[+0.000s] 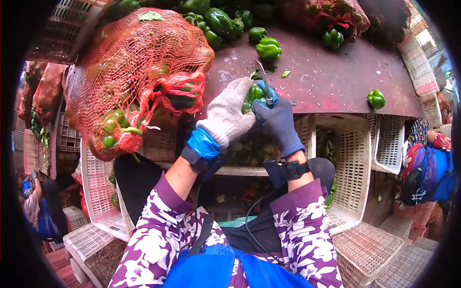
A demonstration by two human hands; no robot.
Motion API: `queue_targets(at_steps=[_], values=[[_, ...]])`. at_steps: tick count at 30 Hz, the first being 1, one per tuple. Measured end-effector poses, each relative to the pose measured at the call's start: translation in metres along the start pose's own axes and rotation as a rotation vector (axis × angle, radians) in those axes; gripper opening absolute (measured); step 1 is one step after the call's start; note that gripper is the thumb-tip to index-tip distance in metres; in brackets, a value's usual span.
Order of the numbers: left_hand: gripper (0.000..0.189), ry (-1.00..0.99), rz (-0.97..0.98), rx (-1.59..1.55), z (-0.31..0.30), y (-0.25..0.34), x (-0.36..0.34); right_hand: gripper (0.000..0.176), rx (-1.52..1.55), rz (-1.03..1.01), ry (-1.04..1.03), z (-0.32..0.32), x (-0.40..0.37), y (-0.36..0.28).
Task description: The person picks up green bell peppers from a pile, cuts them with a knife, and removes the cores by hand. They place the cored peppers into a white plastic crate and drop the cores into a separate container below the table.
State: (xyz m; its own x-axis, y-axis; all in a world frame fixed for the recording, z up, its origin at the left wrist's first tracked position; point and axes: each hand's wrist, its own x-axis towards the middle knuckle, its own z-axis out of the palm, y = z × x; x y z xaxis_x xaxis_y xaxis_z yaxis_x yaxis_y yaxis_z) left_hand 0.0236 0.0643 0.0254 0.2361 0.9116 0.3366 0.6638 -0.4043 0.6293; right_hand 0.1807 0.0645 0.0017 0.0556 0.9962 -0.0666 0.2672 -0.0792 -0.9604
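My left hand (228, 113), in a pale knit glove with a blue band at the wrist, is closed around a green bell pepper (255, 93). Close beside it, my right hand (277, 116) in a dark blue glove grips a small curved knife (264, 79). The blade points up and away from me, above the pepper. The right fingers reach the pepper's side, but whether they also grip it is hard to tell. Both hands are at the near edge of a dark red tabletop (331, 79). Another bell pepper (269, 49) lies just beyond the knife.
A bulging red mesh sack (144, 62) of peppers stands at left, another sack (331, 12) at the back. A pepper pile (218, 21) lies between them. A lone pepper (376, 99) sits at right. White crates (346, 177) flank my legs; other people are at both sides.
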Motion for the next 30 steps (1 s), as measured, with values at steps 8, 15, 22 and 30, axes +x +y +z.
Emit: queue_targets(at_steps=[8,15,22,30], values=[[0.051,0.15,-0.23,-0.204,0.016,-0.067,-0.019,0.04,0.08,0.082,0.057,-0.008,0.001,0.014],[0.043,0.096,-0.557,-1.143,-0.001,-0.036,-0.021,0.032,0.799,0.421,0.106,-0.013,-0.013,0.002],[0.037,0.039,-0.568,-1.519,-0.023,-0.015,-0.069,0.035,0.956,0.287,-0.218,-0.016,-0.069,-0.047],[0.031,0.254,-0.499,-1.58,-0.032,0.003,-0.118,0.04,0.818,-0.106,-0.645,0.14,-0.161,-0.233]])
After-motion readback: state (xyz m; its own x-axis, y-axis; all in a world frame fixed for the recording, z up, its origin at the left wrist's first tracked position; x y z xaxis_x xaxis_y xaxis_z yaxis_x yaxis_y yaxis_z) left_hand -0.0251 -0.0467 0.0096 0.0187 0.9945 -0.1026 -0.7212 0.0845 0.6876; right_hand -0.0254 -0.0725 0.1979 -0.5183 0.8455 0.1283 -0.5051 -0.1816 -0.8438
